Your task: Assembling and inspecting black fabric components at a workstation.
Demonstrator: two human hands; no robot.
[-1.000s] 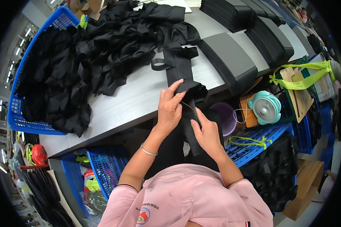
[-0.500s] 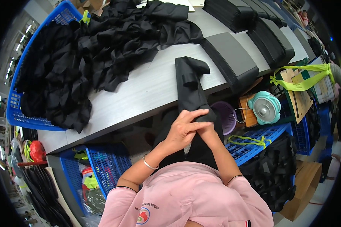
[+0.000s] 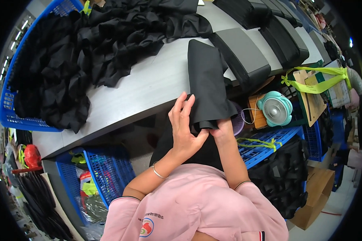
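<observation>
Head view: black fabric piece (image 3: pixel 208 80) extended from above the table (image 3: pixel 136 88) to both hands.
Right fingertips were hidden in the piece's folded near end; grip could not be determined. Purple bin (image 3: pixel 238 125) was mostly covered; the upper-left blue basket (image 3: pixel 7 107), cut off at top, held heaped black cloth (image 3: pixel 48 72). Lower-left blue basket (image 3: pixel 104 172) contained plastic bags (image 3: pixel 94 209). Left hand (image 3: pixel 184 134) was released, fingers extended along the piece's left edge; right hand (image 3: pixel 224 129) met its near end.
</observation>
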